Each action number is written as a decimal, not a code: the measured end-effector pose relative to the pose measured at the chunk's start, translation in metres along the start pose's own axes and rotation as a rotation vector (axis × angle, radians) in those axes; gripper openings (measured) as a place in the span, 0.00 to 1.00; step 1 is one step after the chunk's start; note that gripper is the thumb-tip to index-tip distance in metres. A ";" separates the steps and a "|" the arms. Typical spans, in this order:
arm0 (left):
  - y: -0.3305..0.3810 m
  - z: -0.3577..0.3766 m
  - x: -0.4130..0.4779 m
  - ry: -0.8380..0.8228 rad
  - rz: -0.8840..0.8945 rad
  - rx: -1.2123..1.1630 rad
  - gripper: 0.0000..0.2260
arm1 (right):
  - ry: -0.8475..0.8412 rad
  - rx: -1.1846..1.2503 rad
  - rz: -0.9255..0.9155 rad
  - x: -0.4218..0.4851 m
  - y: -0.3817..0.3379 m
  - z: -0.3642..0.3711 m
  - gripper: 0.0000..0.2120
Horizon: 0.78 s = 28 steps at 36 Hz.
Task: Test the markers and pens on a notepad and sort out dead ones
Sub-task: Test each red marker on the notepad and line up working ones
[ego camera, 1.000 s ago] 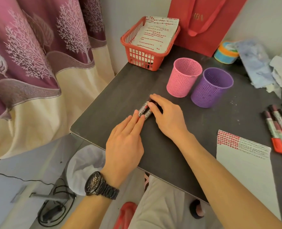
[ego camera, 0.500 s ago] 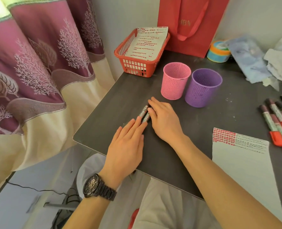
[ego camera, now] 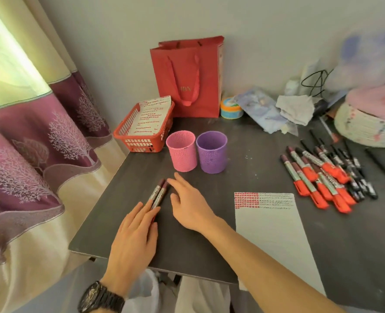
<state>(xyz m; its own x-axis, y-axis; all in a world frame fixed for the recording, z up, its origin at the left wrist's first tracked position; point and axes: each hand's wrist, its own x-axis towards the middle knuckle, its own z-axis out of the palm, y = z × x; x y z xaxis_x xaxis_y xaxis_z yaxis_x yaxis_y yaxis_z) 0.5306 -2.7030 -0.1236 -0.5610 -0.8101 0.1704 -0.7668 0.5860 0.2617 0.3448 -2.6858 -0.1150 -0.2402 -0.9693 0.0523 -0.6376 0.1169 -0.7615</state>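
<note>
Two markers [ego camera: 158, 195] lie side by side on the dark table [ego camera: 209, 256] in front of the pink cup [ego camera: 181, 154], left hand [ego camera: 134, 242] flat with fingertips on their near ends, right hand [ego camera: 188, 205] open beside them, notepad [ego camera: 271, 231] and marker pile [ego camera: 322, 177] to the right.

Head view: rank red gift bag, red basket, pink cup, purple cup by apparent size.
1. Red gift bag
2. Red basket, though partly hidden behind the pink cup
3. Pink cup and purple cup: look alike, no ranking.
</note>
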 end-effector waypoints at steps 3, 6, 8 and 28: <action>0.006 -0.002 0.002 -0.030 0.082 0.038 0.20 | 0.096 -0.010 -0.020 -0.039 0.012 -0.031 0.23; 0.023 -0.001 0.011 0.013 0.180 -0.011 0.18 | 0.233 -0.008 -0.002 -0.085 0.033 -0.075 0.19; 0.042 0.004 0.019 0.035 0.244 -0.086 0.17 | 0.339 -0.015 0.042 -0.113 0.054 -0.103 0.16; 0.137 0.066 0.082 -0.212 0.353 -0.262 0.35 | 0.452 -0.613 0.491 -0.119 0.122 -0.221 0.08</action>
<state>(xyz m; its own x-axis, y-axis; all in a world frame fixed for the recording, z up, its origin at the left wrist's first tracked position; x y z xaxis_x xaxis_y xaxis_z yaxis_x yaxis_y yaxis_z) 0.3585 -2.6883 -0.1367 -0.8448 -0.5253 0.1020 -0.4291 0.7788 0.4575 0.1337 -2.5086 -0.0716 -0.7699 -0.6178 0.1600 -0.6346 0.7146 -0.2944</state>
